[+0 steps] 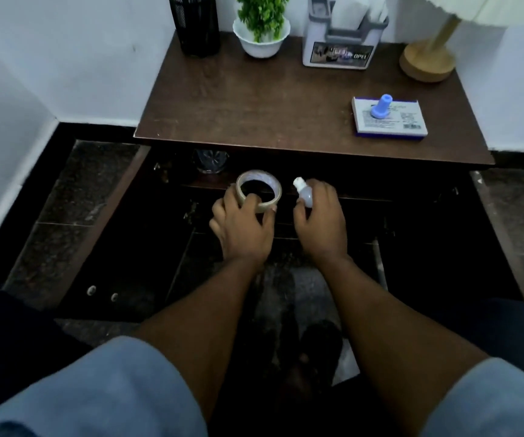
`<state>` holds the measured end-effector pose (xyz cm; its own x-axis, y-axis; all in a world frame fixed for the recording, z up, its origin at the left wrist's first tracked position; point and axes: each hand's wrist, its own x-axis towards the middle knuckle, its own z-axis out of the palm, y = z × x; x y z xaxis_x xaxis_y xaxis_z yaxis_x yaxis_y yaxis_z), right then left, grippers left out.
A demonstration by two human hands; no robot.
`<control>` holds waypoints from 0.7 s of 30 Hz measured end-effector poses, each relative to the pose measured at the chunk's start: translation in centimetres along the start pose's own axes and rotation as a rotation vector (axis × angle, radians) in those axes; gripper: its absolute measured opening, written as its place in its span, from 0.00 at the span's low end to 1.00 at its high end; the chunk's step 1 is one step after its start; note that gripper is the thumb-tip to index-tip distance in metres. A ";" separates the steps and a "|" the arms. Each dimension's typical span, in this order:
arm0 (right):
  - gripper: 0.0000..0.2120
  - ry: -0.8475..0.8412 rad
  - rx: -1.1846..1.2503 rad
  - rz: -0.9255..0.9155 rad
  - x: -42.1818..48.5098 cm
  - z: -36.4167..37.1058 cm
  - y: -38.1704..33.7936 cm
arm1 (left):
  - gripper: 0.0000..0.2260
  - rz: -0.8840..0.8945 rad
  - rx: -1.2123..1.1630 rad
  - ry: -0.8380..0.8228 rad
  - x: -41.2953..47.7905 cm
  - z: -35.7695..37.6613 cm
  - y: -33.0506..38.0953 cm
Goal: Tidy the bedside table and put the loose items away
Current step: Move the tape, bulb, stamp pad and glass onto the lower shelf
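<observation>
Stashing, I guess: left hand (241,228) grips beige round tape roll (278,191); right hand (320,222) clutches small white bottle (305,194); both at dark open cupboard (364,193).

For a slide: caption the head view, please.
Left hand grips a tape roll, right hand a small bottle, in front of the bedside table.

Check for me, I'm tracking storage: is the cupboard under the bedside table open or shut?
Open. Its left door stands swung outward, and the left hand holds a tape roll at the dark opening.
</observation>
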<state>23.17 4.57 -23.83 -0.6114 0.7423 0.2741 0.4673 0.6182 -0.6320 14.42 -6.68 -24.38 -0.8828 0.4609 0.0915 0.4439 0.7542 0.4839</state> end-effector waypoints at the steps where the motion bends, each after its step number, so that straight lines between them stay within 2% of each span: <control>1: 0.19 -0.007 -0.017 0.011 0.7 0.5 0.4 | 0.14 0.003 0.023 -0.013 0.9 0.4 0.0; 7: 0.19 -0.048 -0.107 0.125 4.8 3.6 2.0 | 0.15 0.016 0.118 -0.058 5.5 2.5 0.7; 10: 0.20 -0.081 -0.106 0.185 6.5 5.0 2.4 | 0.17 -0.034 0.152 -0.081 7.7 3.6 0.6; 15: 0.19 -0.203 0.013 0.095 8.0 6.7 2.7 | 0.21 -0.163 0.171 -0.171 10.6 5.4 0.8; 21: 0.19 -0.207 0.134 0.124 8.6 7.4 2.3 | 0.25 -0.193 0.081 -0.221 11.9 5.7 1.0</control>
<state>14.24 10.43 -28.29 -0.6786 0.7333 0.0432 0.4668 0.4759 -0.7454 5.22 2.22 -27.82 -0.9009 0.3895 -0.1914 0.2899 0.8683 0.4024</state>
